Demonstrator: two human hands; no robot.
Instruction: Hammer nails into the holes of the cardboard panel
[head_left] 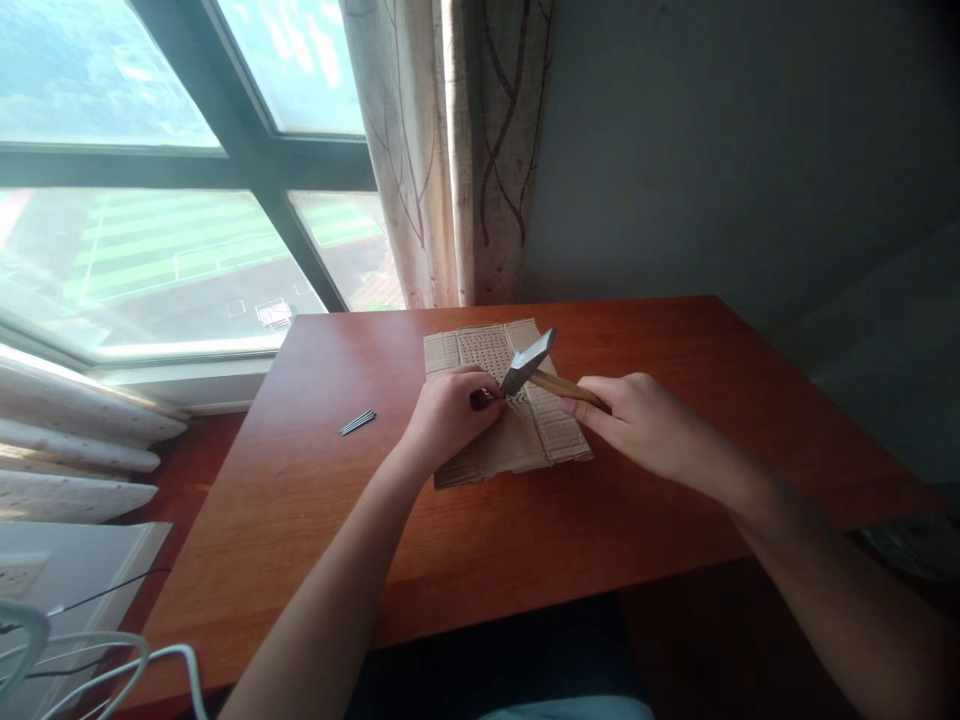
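Grey metal hammer with wooden handle (529, 365) sits above the flat brown cardboard (540, 445) on the red-brown wooden surface (675, 350). My right hand (637, 420) grips it; my left hand (446, 415) pinches something tiny. Small taps seem safest.

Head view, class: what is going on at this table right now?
A person's right hand holds a hammer by its wooden handle, head tilted over a cardboard sheet on the table. The left hand pinches a small dark thing, too small to identify, on the cardboard beside the hammer head. Loose nails lie apart, further left.
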